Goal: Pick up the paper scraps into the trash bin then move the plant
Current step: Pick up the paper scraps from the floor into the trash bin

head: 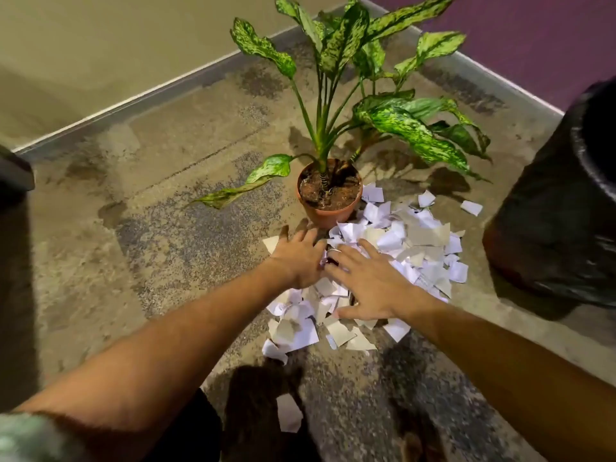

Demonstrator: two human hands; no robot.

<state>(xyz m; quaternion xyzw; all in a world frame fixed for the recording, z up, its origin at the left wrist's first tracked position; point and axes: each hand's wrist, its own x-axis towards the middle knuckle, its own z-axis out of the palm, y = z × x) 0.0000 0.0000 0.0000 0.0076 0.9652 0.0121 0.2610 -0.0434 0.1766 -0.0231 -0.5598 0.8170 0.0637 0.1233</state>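
Near the middle of the frame both hands lie flat on a heap of torn paper scraps (405, 248) spread over the mottled floor (186, 181). The left hand (300, 253) is open, palm down, fingers stretched toward the pot, its palm at the left edge of the heap; it grips nothing. The right hand (366, 285) is likewise open and spread wide, pressed on top of the scraps just right of the left hand, with nothing closed in it. The scraps (white and pale grey-brown pieces) run from the pot's right side down to the lower centre, and one stray piece (288, 413) lies apart at the bottom of the frame, another small one (471, 207) to the right near the bin. The plant (346, 95), with long speckled green leaves, stands upright in a terracotta pot (328, 211) just above the hands, touching the heap's upper edge. At the right edge stands the trash bin (563, 208), lined with a black bag, near the heap but apart from it.
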